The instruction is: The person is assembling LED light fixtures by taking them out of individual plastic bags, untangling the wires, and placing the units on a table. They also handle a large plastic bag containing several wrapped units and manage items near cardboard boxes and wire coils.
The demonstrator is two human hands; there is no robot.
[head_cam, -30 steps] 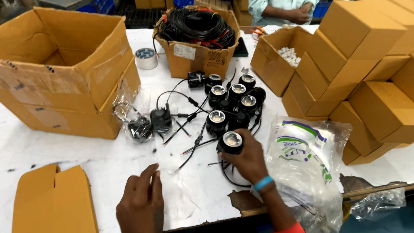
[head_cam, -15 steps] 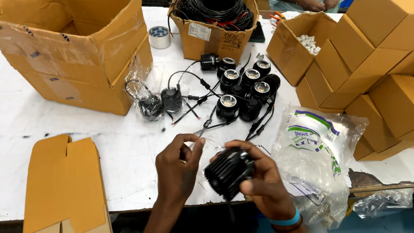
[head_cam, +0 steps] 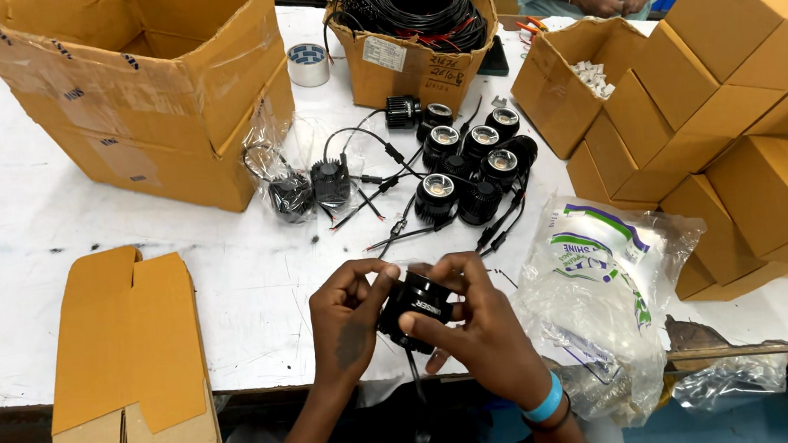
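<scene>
I see both hands, left hand (head_cam: 351, 322) and right hand (head_cam: 479, 323), clamped around one black lamp (head_cam: 417, 303), its cable (head_cam: 416, 395) hanging below, more lamps (head_cam: 465, 163) beyond.

The scuffed white bench (head_cam: 25, 235) carries a large open brown cardboard box (head_cam: 145, 91), flattened cardboard blanks (head_cam: 131, 368), a roll of tape (head_cam: 308, 65), clustered black round lamps (head_cam: 470, 167), and crinkled clear plastic bags (head_cam: 600, 298).

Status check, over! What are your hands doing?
Left hand and right hand both gripping one black lamp. More lamps beyond. Plastic bag at right. Over.
</scene>
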